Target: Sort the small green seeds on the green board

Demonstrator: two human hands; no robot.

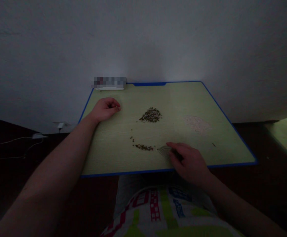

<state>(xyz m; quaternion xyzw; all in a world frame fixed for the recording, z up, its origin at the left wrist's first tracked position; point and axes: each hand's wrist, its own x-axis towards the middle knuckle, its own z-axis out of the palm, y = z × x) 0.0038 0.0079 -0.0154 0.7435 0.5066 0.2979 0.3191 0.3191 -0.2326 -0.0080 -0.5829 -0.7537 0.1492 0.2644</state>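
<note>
Right hand (pixel 186 161): fingers closed on clear arc-marked piece (pixel 164 150), low on yellow bench (pixel 113 158), near front edge. Curved row of dark grains (pixel 144 147) just left of it. Left hand (pixel 106 109): on bench's left side, fingers curled in, can't tell if gripping anything. 2 piles farther back: dark-and-pale mixed pile (pixel 151 115) around middle, pale grain pile (pixel 197 125) at right.

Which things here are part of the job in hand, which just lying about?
Job, apparently:
- clear protractor-like piece at the right hand
- curved grain strip
- mixed dark-and-pale grain pile
- pale granular patch

Lying about, likely:
- thin dark sliver
- white plug
- white box
</note>
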